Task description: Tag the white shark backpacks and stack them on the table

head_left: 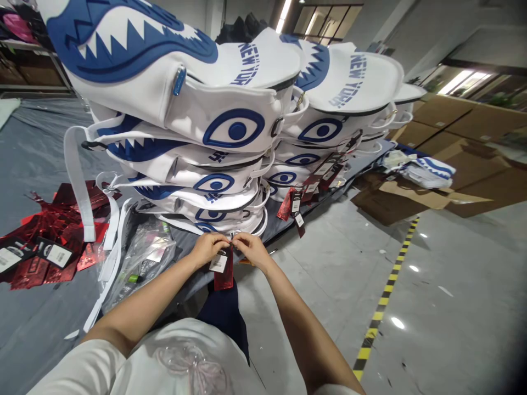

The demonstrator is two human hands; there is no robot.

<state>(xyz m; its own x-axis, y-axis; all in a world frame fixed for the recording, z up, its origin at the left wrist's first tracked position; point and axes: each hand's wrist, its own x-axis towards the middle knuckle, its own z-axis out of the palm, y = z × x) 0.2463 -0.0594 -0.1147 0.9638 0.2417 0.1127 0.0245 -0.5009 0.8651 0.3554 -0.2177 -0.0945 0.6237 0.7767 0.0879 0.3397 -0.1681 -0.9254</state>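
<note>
In the head view, we look down on our left hand (pixel 209 249) and right hand (pixel 251 250) almost meeting at the table's edge, thumbs and fingertips clamped on the top of paired tags (pixel 223 280), red behind black. Both hands are about equally near; the tags hang straight below the pinch, long axis upright. Stacked white bags (pixel 189 109) stand just beyond our fingertips. What ties the tags is too small to tell.

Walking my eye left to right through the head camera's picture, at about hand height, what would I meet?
Pile of red and black tags → clear plastic bag → left hand → right hand → yellow-and-black floor tape.
</note>
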